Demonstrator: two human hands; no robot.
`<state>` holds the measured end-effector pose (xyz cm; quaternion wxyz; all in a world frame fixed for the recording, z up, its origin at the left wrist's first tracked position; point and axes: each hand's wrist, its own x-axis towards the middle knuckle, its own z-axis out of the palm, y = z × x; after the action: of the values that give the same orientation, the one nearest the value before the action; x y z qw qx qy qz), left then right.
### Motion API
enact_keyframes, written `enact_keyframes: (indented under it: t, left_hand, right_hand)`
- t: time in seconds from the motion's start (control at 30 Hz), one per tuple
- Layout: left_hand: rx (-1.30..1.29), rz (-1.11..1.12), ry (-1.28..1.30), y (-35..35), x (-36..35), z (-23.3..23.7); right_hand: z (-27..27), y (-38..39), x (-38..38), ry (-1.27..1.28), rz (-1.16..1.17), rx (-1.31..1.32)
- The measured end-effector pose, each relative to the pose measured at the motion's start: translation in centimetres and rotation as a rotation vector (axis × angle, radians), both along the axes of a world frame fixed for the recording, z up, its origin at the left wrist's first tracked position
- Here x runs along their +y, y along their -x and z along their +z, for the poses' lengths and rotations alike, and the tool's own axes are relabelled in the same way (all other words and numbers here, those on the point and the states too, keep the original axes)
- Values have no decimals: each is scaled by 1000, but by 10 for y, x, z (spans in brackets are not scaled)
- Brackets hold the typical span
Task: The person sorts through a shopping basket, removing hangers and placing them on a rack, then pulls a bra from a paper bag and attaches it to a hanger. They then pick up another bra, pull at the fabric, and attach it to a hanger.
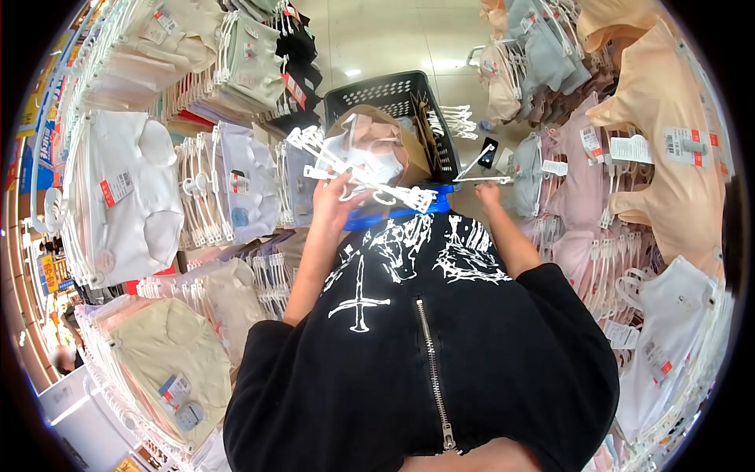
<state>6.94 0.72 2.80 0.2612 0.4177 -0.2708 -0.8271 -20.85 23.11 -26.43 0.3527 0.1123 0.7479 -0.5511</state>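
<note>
My left hand (336, 197) is closed round a bunch of white plastic hangers (377, 182) in front of my chest. Under and beyond the bunch, a black basket (377, 90) with a blue handle (397, 211) holds a brown paper bag (417, 153) with pale packaged items (373, 145) in it. My right hand (488, 191), on the other side of the basket, grips the end of a single white hanger (474, 165). A dark phone (487, 153) lies beyond that hanger.
Racks of hanging underwear stand on both sides, with white pieces (134, 197) at left and peach bras (668, 134) at right. More white hangers (456, 122) stick out past the basket's right side. Pale floor tiles (377, 39) show ahead.
</note>
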Motion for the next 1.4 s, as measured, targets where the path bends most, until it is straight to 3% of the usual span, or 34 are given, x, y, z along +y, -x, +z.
enact_keyframes:
  t: [0.13,0.17,0.23,0.33,0.43,0.53,0.7,0.77,0.87,0.9,1.07,1.17,1.4]
  left_hand:
    - [11,-9,26,4,1,1]
    - [15,-9,38,7,2,2]
    - [15,-12,52,10,4,3]
    - [36,-27,43,16,6,7]
    - [60,-46,42,21,7,1]
    - [54,-36,38,28,11,5]
    - [98,-88,-39,38,17,9]
    - [120,-105,-84,40,17,8]
    - [80,-141,-95,39,14,8]
    - [113,-145,-93,38,14,6]
    - [161,-162,-106,31,11,-3]
    - [93,-86,-93,31,9,-9]
    - [105,85,-175,12,0,-30]
  right_hand:
    - [0,-7,6,-168,163,40]
    - [-4,-7,7,-179,114,-47]
    - [37,-18,-1,-201,16,-224]
    - [93,-30,-11,-106,85,-154]
    - [160,-39,-31,180,324,-70]
    - [201,-51,-61,394,534,291]
    - [254,-68,-106,456,1051,338]
    - [255,-80,-114,441,1117,338]
    - [256,-90,-116,450,1042,211]
    - [259,-92,-117,479,1037,317]
    - [259,-93,-113,481,933,210]
    - [253,-83,-115,598,707,-42]
    - [220,-28,-72,589,268,200]
